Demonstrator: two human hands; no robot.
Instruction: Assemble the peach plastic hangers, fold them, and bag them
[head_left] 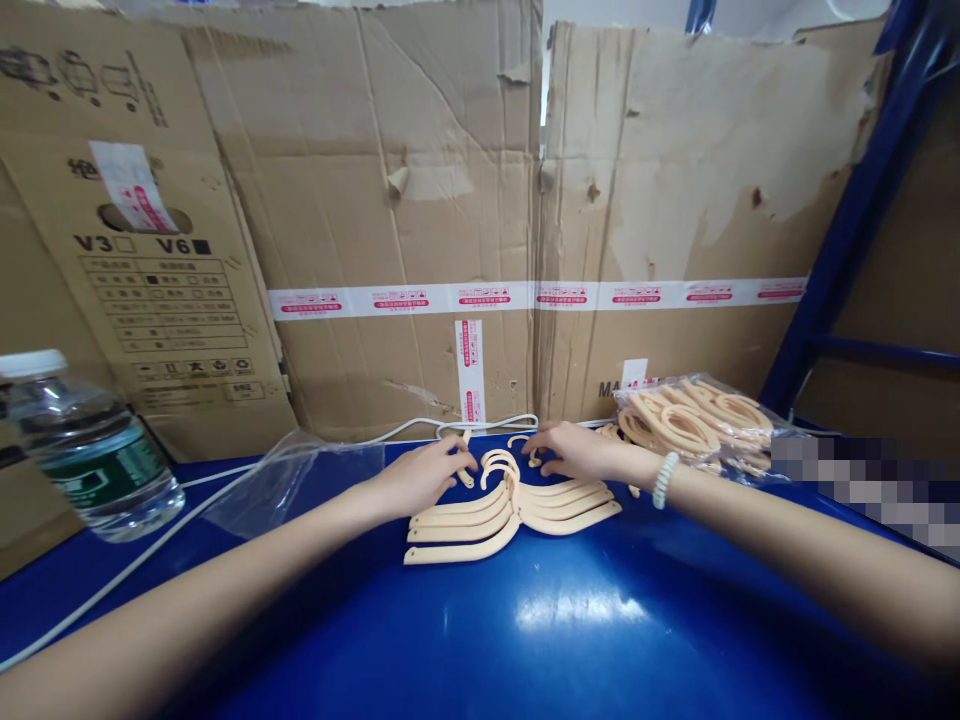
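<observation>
Folding clothes hangers (pixel 513 497), pale beige, spread flat in an overlapping row on the blue desk (pixel 480 640), centre of view. Hooks lie on the far side, arms out to left and right; the nearest left arm sits a little apart from the rest.

Left hand (pixel 427 475): just beyond the row's left end, fingers bent about a small beige piece (pixel 466 478); cannot tell whether its grip is closed on it. Right hand (pixel 577 450): beyond the right arms, fingertips near a beige hook (pixel 517 439) (partly hidden); its grip cannot be read either. Pale beaded bracelet (pixel 663 480) on the right wrist.

Right of that hand, a clear bag of beige hangers (pixel 675 420). Far left, a water bottle (pixel 97 460), upright, green label, white cap; clear plastic film (pixel 277 490) between it and the left hand. Behind, cardboard sheets (pixel 405 220) crossed by printed tape (pixel 442 298).
</observation>
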